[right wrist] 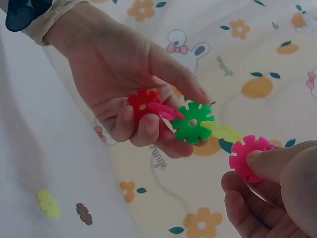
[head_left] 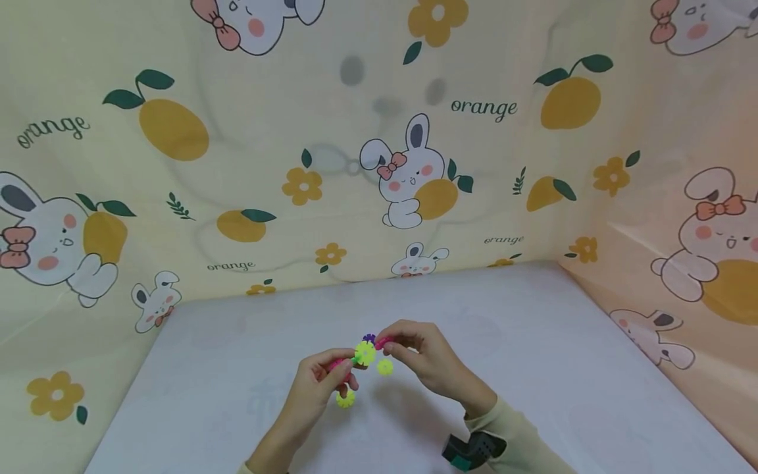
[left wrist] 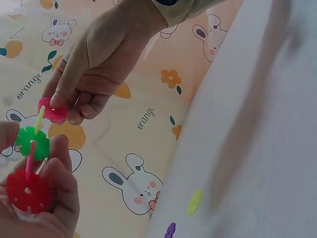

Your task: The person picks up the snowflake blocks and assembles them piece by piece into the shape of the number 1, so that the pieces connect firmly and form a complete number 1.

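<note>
A short chain of interlocking plastic snowflake discs runs between my two hands above the table. My left hand [head_left: 322,378] holds it by the green disc [right wrist: 193,122], while the red disc [right wrist: 142,105] at that end lies against the curled fingers. A pink disc [right wrist: 166,110] joins red to green. Beyond the green comes a yellow disc [head_left: 365,353], slotted into a second pink disc [right wrist: 249,157] at the other end. Thumb and fingers of my right hand [head_left: 431,361] pinch that end pink disc.
On the white table [head_left: 533,368] lie loose discs: a yellow one [head_left: 385,367], another yellow one [head_left: 345,399] near the left hand, a purple one [head_left: 369,338] and a brown one [right wrist: 84,213]. A printed curtain [head_left: 331,99] stands behind and at both sides.
</note>
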Tool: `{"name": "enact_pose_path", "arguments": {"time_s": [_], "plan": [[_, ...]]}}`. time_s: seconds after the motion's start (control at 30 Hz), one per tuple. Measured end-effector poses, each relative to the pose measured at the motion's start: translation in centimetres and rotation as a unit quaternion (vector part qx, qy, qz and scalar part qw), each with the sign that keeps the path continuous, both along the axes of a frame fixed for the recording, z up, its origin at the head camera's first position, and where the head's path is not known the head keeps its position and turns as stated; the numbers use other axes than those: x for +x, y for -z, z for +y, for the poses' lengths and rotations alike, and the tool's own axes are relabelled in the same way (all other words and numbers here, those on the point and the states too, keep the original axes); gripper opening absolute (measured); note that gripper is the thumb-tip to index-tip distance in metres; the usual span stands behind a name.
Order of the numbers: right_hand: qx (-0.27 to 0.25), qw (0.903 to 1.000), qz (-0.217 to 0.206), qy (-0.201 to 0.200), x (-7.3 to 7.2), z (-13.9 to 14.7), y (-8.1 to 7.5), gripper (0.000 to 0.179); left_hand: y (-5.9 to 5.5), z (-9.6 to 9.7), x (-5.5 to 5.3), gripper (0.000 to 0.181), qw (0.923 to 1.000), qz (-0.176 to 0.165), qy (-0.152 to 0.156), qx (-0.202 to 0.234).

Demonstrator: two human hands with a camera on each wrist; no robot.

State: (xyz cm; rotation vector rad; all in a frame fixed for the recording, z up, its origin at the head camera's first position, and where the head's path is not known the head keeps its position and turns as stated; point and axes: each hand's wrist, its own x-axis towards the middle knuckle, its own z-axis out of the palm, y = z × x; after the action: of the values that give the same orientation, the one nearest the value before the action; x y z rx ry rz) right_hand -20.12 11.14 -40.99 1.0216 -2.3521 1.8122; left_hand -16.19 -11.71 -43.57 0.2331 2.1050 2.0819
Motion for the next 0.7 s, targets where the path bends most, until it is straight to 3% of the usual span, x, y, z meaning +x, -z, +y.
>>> {"name": "enact_pose_path", "arguments": {"time_s": [0.4,0.7], "plan": [[0.013,0.9994,0.011,0.029,0.29,-0.28,0.28,0.014,0.06,0.17,0.29,0.031,0.9994,0.032,-0.015,0.003],[0.022,0.9986,0.023,0.041,0.45,-0.60,0.44,0.014,0.02,0.41,0.30,0.025,0.9953,0.079,-0.037,-0.042]]}}
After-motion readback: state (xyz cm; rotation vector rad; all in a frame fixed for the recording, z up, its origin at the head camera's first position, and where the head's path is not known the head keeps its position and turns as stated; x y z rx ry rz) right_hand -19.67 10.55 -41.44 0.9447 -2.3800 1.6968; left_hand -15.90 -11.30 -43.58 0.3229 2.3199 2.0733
